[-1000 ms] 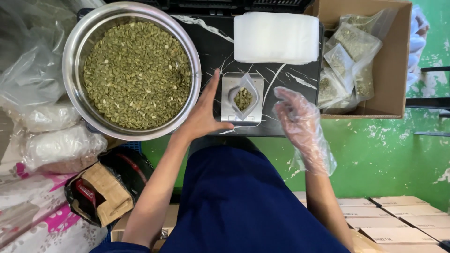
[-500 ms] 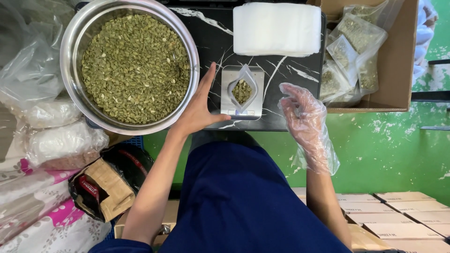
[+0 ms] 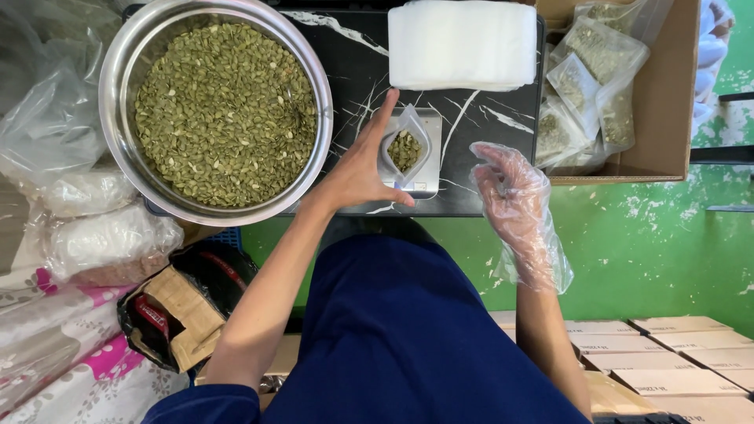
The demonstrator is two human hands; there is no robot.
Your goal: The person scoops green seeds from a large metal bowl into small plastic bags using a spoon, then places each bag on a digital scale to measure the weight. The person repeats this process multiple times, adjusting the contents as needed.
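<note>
Black marbled surface point(image 3: 353, 71): bare left hand point(image 3: 357, 169), fingers spread wide, steadies a seed-filled pouch point(image 3: 405, 149) on the small scale point(image 3: 424, 177); gloved right hand point(image 3: 514, 200) hovers nearby, fingers loosely curled, empty.

A black desk point(image 3: 353, 67) with white marble veining carries the things. On its left end sits a wide steel bowl point(image 3: 118, 63) full of green seeds. A stack of clear bags point(image 3: 463, 43) lies at the back edge. Just in front of the stack stands a small scale point(image 3: 428, 157), bearing an open pouch point(image 3: 406, 149) of seeds.
</note>
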